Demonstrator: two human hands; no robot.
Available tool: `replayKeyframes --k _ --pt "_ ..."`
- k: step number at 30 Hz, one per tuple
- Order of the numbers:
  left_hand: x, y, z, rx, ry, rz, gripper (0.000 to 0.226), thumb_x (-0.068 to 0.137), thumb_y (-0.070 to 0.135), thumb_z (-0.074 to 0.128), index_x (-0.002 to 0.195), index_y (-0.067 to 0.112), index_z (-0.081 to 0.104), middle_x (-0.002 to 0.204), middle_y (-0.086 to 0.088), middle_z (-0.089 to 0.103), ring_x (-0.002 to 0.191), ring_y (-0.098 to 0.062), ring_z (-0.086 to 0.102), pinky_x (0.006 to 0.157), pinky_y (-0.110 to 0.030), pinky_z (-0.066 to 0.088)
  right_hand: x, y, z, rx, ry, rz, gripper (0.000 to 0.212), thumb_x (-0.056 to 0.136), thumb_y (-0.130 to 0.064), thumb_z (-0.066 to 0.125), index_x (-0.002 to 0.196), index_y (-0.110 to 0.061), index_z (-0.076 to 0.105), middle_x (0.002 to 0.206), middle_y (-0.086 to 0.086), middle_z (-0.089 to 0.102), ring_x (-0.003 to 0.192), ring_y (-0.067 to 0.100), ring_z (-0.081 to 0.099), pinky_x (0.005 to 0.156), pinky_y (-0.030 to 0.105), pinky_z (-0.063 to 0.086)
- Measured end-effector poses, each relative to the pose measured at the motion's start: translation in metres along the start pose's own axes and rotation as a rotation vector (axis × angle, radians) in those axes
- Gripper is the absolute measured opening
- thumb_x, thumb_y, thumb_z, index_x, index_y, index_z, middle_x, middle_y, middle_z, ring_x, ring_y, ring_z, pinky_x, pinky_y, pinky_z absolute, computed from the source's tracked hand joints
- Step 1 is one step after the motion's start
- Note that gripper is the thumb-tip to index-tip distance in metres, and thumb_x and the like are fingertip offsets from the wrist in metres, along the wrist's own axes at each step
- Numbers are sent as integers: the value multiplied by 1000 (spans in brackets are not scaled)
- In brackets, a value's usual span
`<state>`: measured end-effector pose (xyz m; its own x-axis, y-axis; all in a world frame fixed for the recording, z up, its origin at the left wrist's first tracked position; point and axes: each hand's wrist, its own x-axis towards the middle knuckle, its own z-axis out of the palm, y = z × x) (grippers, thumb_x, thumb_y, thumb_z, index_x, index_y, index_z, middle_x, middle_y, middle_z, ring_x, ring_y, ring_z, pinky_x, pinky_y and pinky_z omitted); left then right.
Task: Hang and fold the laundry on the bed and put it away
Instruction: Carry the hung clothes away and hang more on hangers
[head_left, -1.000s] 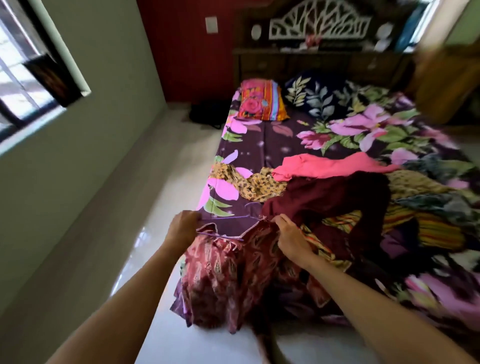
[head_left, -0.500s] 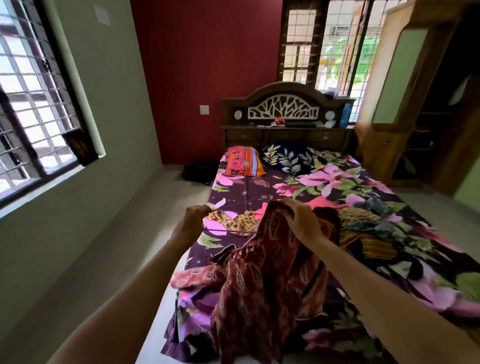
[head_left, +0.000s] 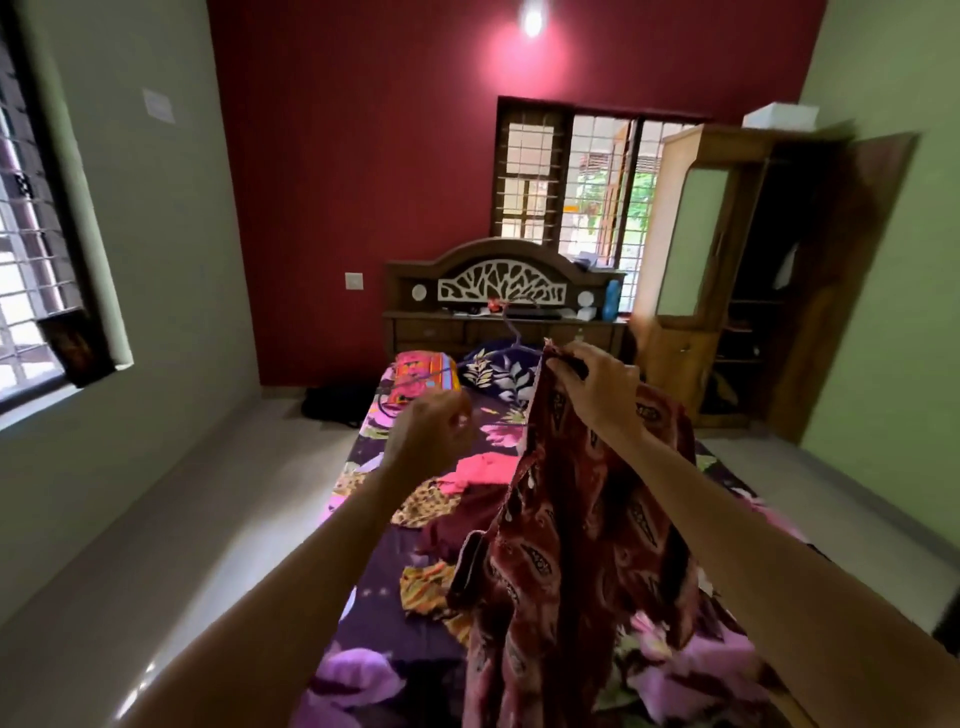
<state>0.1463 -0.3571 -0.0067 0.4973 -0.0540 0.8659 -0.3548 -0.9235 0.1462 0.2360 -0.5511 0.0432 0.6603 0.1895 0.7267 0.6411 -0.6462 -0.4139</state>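
My right hand (head_left: 592, 387) pinches the top edge of a red patterned garment (head_left: 571, 530), held up over the bed so it hangs down in front of me. My left hand (head_left: 434, 434) is curled round one end of a thin purple hanger (head_left: 511, 326), whose hook rises between my hands in front of the headboard. The hanger's other end meets the garment's top by my right fingers. Below on the floral purple bed sheet (head_left: 379, 582) lie a pink garment (head_left: 475, 467), a yellow patterned one (head_left: 421, 501) and a maroon one (head_left: 457, 527).
A wooden wardrobe (head_left: 691, 322) stands open at the right of the bed's head, with dark shelves inside. The carved headboard (head_left: 498, 283) and two pillows (head_left: 426, 374) are at the far end. Pale floor runs along the bed's left side, under a barred window (head_left: 31, 244).
Both hands have risen from the bed's near edge, lifting the red patterned garment and the hanger up high. My view has tilted up from the bed to the far wall.
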Motion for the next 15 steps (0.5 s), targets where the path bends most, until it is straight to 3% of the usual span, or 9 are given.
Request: replayKeyframes --k 3,6,9,15 --pt "-8 15 33 -205 -223 -161 30 81 25 62 60 3 60 50 -1 53 46 -8 39 45 -21 32 12 3 -19 12 21 -24 35 91 -41 56 115 -17 65 114 2 68 108 23 61 98 45 34" --pt "-21 28 63 -310 -415 -269 22 85 19 67 75 0 69 67 -10 67 58 -8 51 57 -19 37 19 9 -32 29 -5 -40 36 91 -41 55 117 -18 65 114 2 68 107 22 61 99 47 34" --pt "-28 48 78 -379 -492 -387 26 85 18 68 103 0 68 95 -11 70 76 -10 59 67 -13 43 21 14 -42 107 -24 -61 39 88 -46 54 110 -17 67 104 3 71 97 24 64 91 54 41" --pt "-41 75 100 -490 -644 -382 21 84 1 66 104 -3 68 100 -8 69 85 -7 61 66 0 42 19 26 -56 190 -33 -47 37 85 -46 55 105 -17 68 98 1 71 91 24 65 86 59 45"
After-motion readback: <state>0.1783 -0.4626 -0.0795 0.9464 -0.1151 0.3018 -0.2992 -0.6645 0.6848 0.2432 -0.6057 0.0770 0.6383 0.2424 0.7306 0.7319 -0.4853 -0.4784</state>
